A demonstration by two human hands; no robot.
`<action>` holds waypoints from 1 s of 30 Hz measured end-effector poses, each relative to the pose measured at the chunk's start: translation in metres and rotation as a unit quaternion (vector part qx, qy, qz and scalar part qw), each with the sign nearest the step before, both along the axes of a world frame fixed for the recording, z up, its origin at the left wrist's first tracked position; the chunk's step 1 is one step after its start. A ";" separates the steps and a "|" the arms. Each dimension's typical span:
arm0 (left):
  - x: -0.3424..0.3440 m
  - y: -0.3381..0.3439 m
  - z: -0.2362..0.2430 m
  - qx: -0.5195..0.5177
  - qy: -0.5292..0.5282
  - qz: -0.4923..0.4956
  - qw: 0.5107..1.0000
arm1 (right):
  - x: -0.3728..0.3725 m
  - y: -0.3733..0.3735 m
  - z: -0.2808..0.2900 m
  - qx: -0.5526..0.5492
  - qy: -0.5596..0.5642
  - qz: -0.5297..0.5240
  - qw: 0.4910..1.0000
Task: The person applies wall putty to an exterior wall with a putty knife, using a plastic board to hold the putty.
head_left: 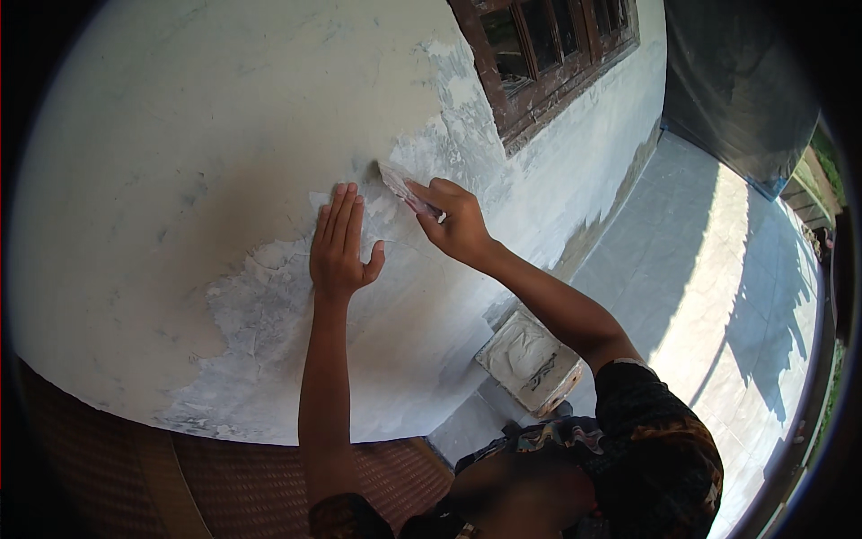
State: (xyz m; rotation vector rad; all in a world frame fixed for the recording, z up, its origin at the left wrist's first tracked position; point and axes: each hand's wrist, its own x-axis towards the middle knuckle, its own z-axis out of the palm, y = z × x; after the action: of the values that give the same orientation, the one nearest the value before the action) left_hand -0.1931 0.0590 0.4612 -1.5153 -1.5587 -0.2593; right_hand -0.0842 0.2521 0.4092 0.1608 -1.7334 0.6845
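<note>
My left hand (339,256) lies flat against the pale wall (180,162), fingers stretched upward and together, thumb out to the side. Just to its right, my right hand (461,225) grips a putty knife (398,184) smeared with white paste. The knife's blade points up and left and meets the wall, or comes very close to it. Around both hands the wall is patchy: grey-white rough areas border smoother cream paint. My right fingers hide most of the knife's handle.
A squarish container (573,381) with white paste (525,350) stands low by the wall's foot. A brown wooden window frame (503,99) is set in the wall at upper right. Grey floor tiles (628,260) run along the right; brown woven panels (242,476) lie at lower left.
</note>
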 end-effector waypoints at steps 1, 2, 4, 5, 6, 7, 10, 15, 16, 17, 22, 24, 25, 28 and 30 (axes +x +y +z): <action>0.000 0.000 -0.002 -0.005 0.000 0.001 1.000 | 0.007 0.005 0.014 -0.058 -0.001 0.051 0.997; 0.000 0.002 -0.003 -0.005 -0.002 0.001 1.000 | 0.011 0.011 0.029 -0.117 -0.003 0.102 0.988; 0.000 0.006 -0.002 0.001 0.005 -0.001 1.000 | 0.005 0.040 0.064 -0.096 0.102 0.034 0.990; 0.000 0.002 -0.001 0.004 0.008 0.000 1.000 | 0.001 0.049 0.082 -0.054 0.131 -0.025 0.990; 0.000 0.003 -0.001 0.005 0.006 -0.001 1.000 | -0.010 0.066 0.091 -0.012 0.140 -0.081 0.987; 0.000 0.004 -0.001 0.006 0.004 -0.003 1.000 | -0.017 0.078 0.095 0.031 0.148 -0.138 0.979; -0.001 0.005 -0.002 0.015 0.004 0.005 1.000 | -0.033 0.088 0.076 0.114 0.140 -0.171 0.969; 0.000 -0.004 0.000 0.013 0.007 0.012 1.000 | -0.020 0.024 -0.007 0.028 0.050 -0.036 0.998; -0.001 -0.001 -0.002 0.009 0.006 0.009 1.000 | -0.010 0.017 -0.006 0.018 0.037 -0.006 0.999; -0.002 0.002 -0.003 0.009 0.004 0.008 1.000 | -0.008 0.022 0.004 0.018 0.035 -0.008 0.999; -0.002 0.006 -0.003 0.009 0.011 -0.012 1.000 | -0.015 0.064 0.087 -0.046 0.108 -0.066 0.991; -0.001 0.004 -0.002 0.007 0.010 -0.007 1.000 | -0.033 0.078 0.094 0.056 0.135 -0.175 0.974; -0.001 0.004 -0.003 0.006 0.005 -0.007 1.000 | -0.036 0.074 0.085 0.057 0.134 -0.176 0.974; -0.002 0.003 -0.004 0.008 0.000 -0.005 1.000 | -0.035 0.040 0.036 0.047 0.098 -0.128 0.986; -0.003 -0.004 0.000 0.006 0.004 0.000 1.000 | -0.022 0.006 0.015 0.021 0.082 -0.032 0.996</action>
State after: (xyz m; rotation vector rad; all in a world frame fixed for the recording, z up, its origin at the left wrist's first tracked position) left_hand -0.1959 0.0549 0.4607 -1.5060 -1.5484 -0.2620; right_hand -0.1057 0.2583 0.4244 0.1842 -1.5899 0.5727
